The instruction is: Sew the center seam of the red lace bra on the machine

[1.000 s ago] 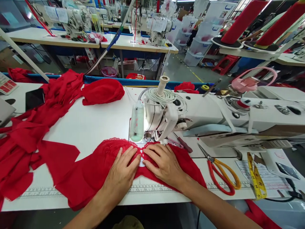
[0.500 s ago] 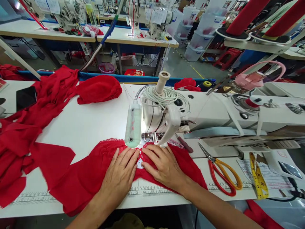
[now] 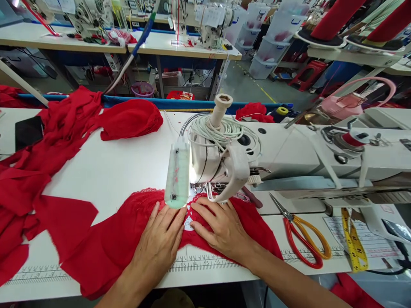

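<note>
Red fabric with a lace edge [image 3: 115, 231] lies spread under the sewing machine [image 3: 221, 158]. My left hand [image 3: 162, 239] rests flat on its left part, fingers stretched toward the presser foot. On the right part lies my right hand [image 3: 221, 226], palm down with fingers apart. Between the hands a small white patch [image 3: 189, 223] shows at the middle of the fabric. A pale green lamp [image 3: 177, 175] hangs just above the left fingertips and hides part of the lace. The needle area is mostly covered by the machine's white guard.
Scissors [image 3: 303, 235] with red and orange handles lie right of the fabric, beside a yellow tape measure [image 3: 354, 244]. More red cloth [image 3: 64, 132] is heaped at left near a black phone [image 3: 28, 132]. A printed ruler runs along the table's front edge.
The view has shifted slightly, so the scissors and machine arm appear farther right. Both hands stay flat on the red fabric, with hardly any movement against it.
</note>
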The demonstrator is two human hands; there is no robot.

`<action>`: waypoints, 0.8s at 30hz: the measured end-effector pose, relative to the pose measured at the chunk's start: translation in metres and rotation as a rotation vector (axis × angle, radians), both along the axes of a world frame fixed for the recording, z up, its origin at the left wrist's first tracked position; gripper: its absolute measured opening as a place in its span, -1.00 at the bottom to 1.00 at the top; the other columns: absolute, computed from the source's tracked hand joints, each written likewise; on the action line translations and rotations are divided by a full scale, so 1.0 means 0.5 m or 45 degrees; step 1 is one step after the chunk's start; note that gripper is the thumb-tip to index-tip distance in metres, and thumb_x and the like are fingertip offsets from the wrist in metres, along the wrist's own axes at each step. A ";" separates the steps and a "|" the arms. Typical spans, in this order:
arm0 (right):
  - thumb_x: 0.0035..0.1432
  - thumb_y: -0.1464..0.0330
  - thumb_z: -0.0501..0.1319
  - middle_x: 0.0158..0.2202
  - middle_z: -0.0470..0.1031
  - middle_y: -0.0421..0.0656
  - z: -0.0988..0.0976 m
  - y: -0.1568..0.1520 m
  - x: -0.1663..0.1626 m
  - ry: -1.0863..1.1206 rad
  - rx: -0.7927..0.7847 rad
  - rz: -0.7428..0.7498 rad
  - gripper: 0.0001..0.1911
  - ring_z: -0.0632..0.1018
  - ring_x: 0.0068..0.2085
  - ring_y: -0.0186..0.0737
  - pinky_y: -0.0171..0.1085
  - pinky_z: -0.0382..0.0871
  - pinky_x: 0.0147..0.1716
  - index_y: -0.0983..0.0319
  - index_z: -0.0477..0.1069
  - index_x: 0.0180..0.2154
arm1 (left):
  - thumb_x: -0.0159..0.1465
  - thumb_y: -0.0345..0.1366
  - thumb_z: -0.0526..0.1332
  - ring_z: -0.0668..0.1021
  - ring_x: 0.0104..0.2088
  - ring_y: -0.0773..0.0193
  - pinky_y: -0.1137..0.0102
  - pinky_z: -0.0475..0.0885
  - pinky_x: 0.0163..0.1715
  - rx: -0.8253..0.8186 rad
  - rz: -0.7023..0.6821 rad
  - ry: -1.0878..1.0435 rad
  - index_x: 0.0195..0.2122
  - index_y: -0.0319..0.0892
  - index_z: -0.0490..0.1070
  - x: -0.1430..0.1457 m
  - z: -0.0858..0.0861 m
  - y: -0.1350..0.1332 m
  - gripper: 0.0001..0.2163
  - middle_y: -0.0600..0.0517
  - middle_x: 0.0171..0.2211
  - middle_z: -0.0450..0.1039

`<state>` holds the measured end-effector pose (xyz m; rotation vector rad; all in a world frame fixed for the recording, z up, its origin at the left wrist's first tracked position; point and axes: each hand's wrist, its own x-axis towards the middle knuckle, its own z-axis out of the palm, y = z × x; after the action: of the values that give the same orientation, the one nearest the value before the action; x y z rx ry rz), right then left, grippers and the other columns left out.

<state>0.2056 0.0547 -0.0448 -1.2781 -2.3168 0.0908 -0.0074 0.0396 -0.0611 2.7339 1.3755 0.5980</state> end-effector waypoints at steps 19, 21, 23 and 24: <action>0.39 0.26 0.16 0.01 0.57 -0.10 0.001 0.002 -0.001 -0.072 0.022 0.011 -0.72 0.47 -0.12 -0.06 -0.14 0.21 -0.19 0.20 0.49 0.04 | 0.44 -0.44 0.02 0.38 0.22 -0.01 -0.02 0.30 0.24 0.024 0.000 0.041 0.26 -0.30 0.23 0.003 0.002 0.003 -0.63 -0.17 0.15 0.42; 0.40 0.26 0.15 0.01 0.57 -0.10 -0.001 0.002 -0.002 -0.071 0.024 0.013 -0.72 0.47 -0.12 -0.07 -0.14 0.20 -0.20 0.21 0.49 0.04 | 0.44 -0.45 0.01 0.40 0.21 -0.02 -0.03 0.32 0.22 0.034 0.003 0.055 0.25 -0.30 0.25 0.004 0.007 0.004 -0.63 -0.18 0.14 0.43; 0.42 0.25 0.13 0.02 0.56 -0.10 -0.002 0.001 -0.003 -0.071 0.019 0.018 -0.71 0.47 -0.12 -0.08 -0.14 0.20 -0.21 0.21 0.49 0.04 | 0.43 -0.47 0.00 0.43 0.17 -0.04 -0.04 0.35 0.19 0.054 -0.009 0.081 0.23 -0.30 0.28 0.006 0.017 0.007 -0.63 -0.18 0.11 0.46; 0.42 0.25 0.12 0.03 0.56 -0.10 -0.002 0.001 -0.003 -0.075 0.021 0.022 -0.71 0.48 -0.12 -0.07 -0.13 0.20 -0.21 0.21 0.49 0.05 | 0.42 -0.48 0.00 0.45 0.15 -0.05 -0.04 0.37 0.17 0.060 -0.019 0.099 0.22 -0.32 0.30 0.007 0.024 0.010 -0.64 -0.18 0.10 0.47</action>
<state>0.2042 0.0553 -0.0457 -1.2693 -2.3735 0.0406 -0.0040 0.0445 -0.0494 2.8305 1.3727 0.5354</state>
